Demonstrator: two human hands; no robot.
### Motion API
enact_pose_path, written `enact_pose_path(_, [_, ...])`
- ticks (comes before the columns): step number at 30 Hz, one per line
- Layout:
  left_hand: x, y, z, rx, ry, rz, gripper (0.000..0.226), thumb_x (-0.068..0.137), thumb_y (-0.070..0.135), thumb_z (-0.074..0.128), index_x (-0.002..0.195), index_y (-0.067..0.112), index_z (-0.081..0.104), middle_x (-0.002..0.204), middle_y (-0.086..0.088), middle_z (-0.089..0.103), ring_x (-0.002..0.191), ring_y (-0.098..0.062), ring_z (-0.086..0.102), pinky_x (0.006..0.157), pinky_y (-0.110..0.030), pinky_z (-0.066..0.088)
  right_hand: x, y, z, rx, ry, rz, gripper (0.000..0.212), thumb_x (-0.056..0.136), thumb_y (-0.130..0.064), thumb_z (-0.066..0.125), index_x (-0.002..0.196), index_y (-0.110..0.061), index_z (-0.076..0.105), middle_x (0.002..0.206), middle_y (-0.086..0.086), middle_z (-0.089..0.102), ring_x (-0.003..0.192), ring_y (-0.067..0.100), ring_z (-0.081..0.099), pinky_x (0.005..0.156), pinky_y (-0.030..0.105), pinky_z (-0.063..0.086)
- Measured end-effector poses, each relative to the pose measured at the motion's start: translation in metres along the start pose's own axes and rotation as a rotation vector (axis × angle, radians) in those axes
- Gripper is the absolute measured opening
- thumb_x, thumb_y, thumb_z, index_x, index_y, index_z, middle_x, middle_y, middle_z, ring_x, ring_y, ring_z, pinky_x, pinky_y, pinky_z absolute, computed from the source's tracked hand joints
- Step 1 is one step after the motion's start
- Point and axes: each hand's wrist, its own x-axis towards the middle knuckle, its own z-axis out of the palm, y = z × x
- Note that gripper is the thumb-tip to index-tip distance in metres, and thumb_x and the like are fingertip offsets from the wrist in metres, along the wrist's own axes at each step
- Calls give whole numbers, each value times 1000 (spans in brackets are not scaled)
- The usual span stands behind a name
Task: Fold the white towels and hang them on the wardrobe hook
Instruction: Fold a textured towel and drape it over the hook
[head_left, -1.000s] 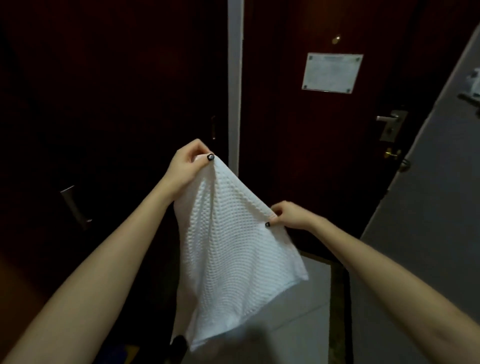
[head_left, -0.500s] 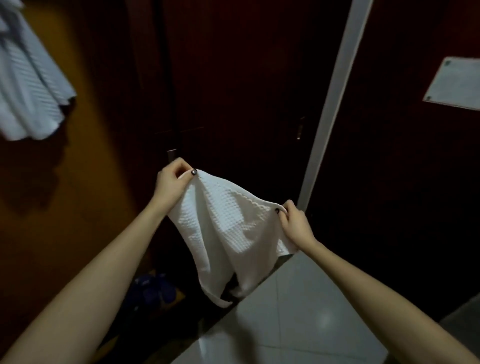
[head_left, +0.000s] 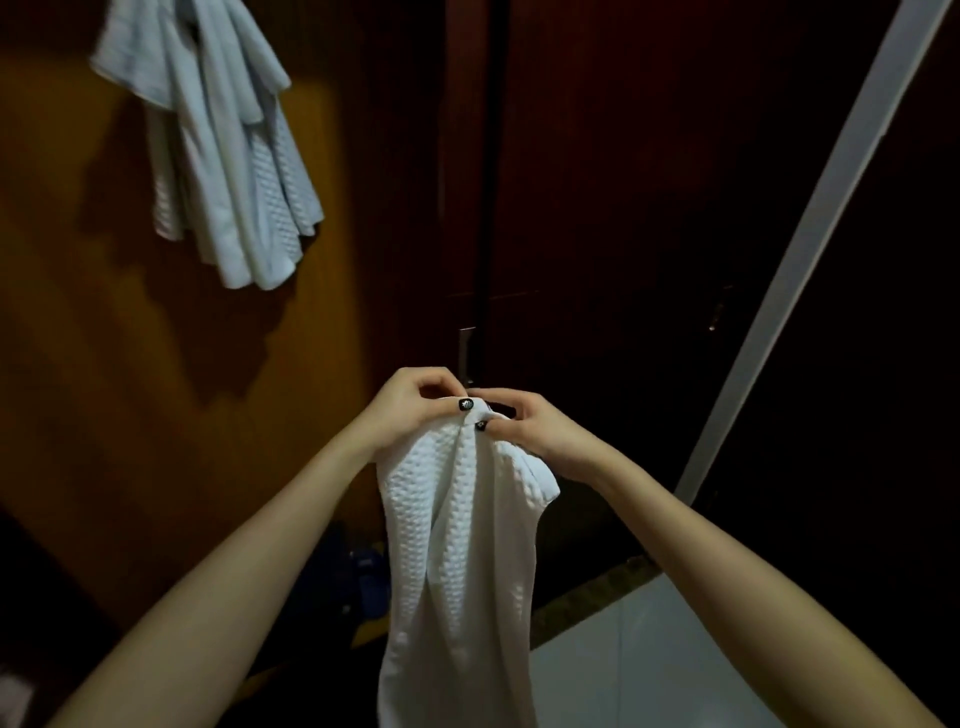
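A white waffle-weave towel (head_left: 457, 561) hangs folded lengthwise in front of me, down past the frame's bottom edge. My left hand (head_left: 410, 405) and my right hand (head_left: 535, 426) meet at its top and both pinch the upper corners together. Several white towels (head_left: 223, 150) hang bunched at the upper left against the orange-brown wardrobe panel (head_left: 104, 364). The hook that holds them is hidden by the cloth.
Dark wooden wardrobe doors (head_left: 597, 208) with a small metal handle (head_left: 466, 348) stand right behind my hands. A pale door frame strip (head_left: 810, 244) slants down at the right. Light floor tiles (head_left: 649, 665) lie at the lower right, blue items (head_left: 363, 571) low on the left.
My view has swung left, bringing the hung towels into sight. My right hand has come over to my left hand, so the towel's two top corners now meet and the cloth hangs doubled.
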Motion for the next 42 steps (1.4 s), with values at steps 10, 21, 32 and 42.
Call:
enact_pose_path(10, [-58, -52, -84, -109, -19, -224, 9, 83, 15, 71, 89, 21, 68, 80, 7, 71, 74, -8, 66, 61, -21, 49, 48, -12, 84, -206, 231, 32, 14, 95, -18, 57, 89, -7, 64, 72, 10, 62, 57, 17, 57, 49, 24, 39])
enact_pose_path(21, [-102, -81, -94, -13, 343, 19, 42, 83, -4, 63, 78, 37, 66, 86, 18, 66, 82, -1, 61, 70, -21, 50, 73, -18, 142, 325, 293, -24, 47, 89, 2, 48, 123, -29, 63, 91, 9, 68, 68, 17, 71, 57, 29, 57])
enact_pose_path(32, [-103, -55, -118, -5, 176, -156, 24, 78, 53, 58, 85, 32, 68, 98, 15, 64, 97, -3, 56, 84, -22, 41, 76, -19, 151, 418, 353, 8, 28, 94, 2, 39, 101, -5, 65, 84, 20, 69, 70, 37, 73, 62, 33, 60])
enact_pose_path(42, [-106, -57, -103, 276, 129, -149, 12, 83, 16, 71, 86, 25, 63, 92, 14, 58, 88, -3, 54, 69, -16, 39, 67, -11, 149, 636, 313, 101, 15, 98, -3, 43, 104, -1, 56, 85, 25, 70, 68, 29, 74, 64, 31, 61])
